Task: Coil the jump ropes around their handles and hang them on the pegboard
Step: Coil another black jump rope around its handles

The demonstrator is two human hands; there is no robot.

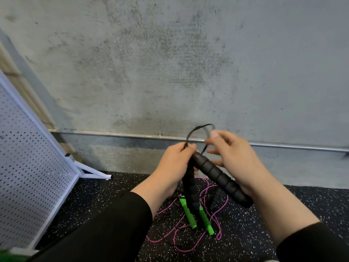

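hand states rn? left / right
Left hand: grip closed around both black handles.
Right hand: pinching the black rope loop above the handles.

You hold two black ribbed foam handles (221, 176) joined by a thin black cord (196, 129). Below them lie bright green handles (189, 216) with a pink cord (188, 241), possibly flecked darker. The floor (94, 201) is black with white speckles. The pegboard (24, 167) is white, evenly perforated. Your sleeves (105, 229) are black.

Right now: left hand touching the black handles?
Touching. The head view shows the left hand with fingers curled around the black handles near their top.
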